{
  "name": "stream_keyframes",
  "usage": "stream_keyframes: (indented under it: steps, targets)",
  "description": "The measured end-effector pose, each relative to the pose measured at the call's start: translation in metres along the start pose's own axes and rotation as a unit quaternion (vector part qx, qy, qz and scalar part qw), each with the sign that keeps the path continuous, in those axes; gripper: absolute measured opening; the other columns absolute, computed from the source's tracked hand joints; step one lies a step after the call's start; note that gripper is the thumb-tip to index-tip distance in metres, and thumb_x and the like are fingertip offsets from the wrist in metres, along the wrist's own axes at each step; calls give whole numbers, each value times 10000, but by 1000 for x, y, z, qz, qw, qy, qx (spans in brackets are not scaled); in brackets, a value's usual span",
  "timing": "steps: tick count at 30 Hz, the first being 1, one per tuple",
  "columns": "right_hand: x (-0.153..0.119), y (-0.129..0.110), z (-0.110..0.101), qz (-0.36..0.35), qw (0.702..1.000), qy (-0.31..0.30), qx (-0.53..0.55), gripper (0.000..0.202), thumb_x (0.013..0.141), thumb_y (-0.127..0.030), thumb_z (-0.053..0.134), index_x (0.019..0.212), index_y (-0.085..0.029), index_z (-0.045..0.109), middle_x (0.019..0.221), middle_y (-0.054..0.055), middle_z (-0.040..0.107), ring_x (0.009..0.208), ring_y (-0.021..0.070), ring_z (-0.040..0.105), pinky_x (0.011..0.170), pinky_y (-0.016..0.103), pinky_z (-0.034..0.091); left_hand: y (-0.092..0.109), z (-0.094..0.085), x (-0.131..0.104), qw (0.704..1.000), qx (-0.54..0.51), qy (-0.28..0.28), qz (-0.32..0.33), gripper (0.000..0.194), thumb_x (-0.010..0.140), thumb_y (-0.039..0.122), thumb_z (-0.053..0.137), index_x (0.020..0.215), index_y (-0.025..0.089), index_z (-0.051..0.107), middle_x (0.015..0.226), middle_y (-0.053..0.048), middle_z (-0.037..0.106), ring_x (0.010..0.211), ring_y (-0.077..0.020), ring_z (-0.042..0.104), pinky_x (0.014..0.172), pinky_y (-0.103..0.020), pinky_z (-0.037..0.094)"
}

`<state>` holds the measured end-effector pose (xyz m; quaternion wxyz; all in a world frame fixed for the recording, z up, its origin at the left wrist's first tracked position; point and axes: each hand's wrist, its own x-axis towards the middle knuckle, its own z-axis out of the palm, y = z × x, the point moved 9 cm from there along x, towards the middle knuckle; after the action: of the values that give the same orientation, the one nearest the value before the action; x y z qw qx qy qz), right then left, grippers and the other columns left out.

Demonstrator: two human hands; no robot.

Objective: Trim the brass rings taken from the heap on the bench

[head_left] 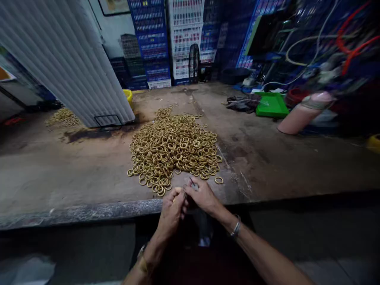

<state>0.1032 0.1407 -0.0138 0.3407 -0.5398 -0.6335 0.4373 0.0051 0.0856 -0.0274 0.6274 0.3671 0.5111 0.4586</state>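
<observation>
At the front edge of the bench, my left hand (173, 208) and my right hand (203, 196) meet with their fingertips close together. My left fingers are pinched closed; whatever they hold is hidden. A thin dark pointed tool (192, 181) sticks up from my right hand, whose fingers are closed round it. Just beyond both hands lies a wide heap of brass-coloured rings (175, 146), piled loosely on the bench. One single ring (219, 180) rests apart at the heap's right side, near my right hand.
A pale ribbed panel (77, 59) rises from the bench (89, 174) at left, with a second ring pile (63, 117) behind it. Right of the heap are a green tray (271, 106), a pink cylinder (303, 114) and a dark cloth (242, 103). Stacked crates (187, 39) stand behind.
</observation>
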Motion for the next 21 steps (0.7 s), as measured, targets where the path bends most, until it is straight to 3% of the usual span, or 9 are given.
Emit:
stream_keyframes:
  steps: [4, 8, 13, 16, 21]
  targets:
    - [-3, 10, 5, 41, 997, -28, 66, 166, 711, -326, 485, 651, -171, 478, 522, -54, 444, 486, 73, 372, 469, 184, 303, -7, 7, 2, 997, -77, -29, -15, 246, 788, 404, 503, 738, 169, 451, 591, 53, 452, 417, -34, 362, 365, -143, 263]
    - [-3, 7, 5, 35, 993, -45, 106, 160, 729, -294, 454, 637, -169, 492, 513, -37, 497, 458, 77, 408, 460, 187, 323, -10, 7, 0, 993, -109, -23, -39, 242, 772, 397, 531, 757, 173, 440, 602, 52, 465, 436, -31, 385, 385, -137, 267]
    - [-5, 1, -8, -39, 998, 11, -43, 170, 739, -237, 450, 582, -179, 482, 508, -28, 487, 484, 88, 416, 483, 198, 309, -7, 4, 0, 995, -92, -5, -23, 271, 767, 424, 527, 735, 178, 420, 594, 52, 471, 434, -34, 386, 377, -131, 270]
    - [-14, -9, 0, -111, 984, -25, -134, 155, 747, -210, 462, 600, -183, 504, 527, -22, 512, 480, 88, 416, 490, 205, 288, -3, 2, 2, 998, -58, 1, 7, 278, 777, 438, 507, 726, 176, 425, 598, 49, 473, 438, -36, 390, 373, -131, 277]
    - [-21, -19, 8, -143, 971, -74, -176, 124, 712, -117, 448, 673, -185, 545, 585, -8, 578, 513, 96, 478, 507, 201, 290, -1, -3, 4, 999, -9, 16, 35, 290, 786, 454, 485, 716, 177, 439, 602, 46, 473, 441, -41, 396, 374, -135, 295]
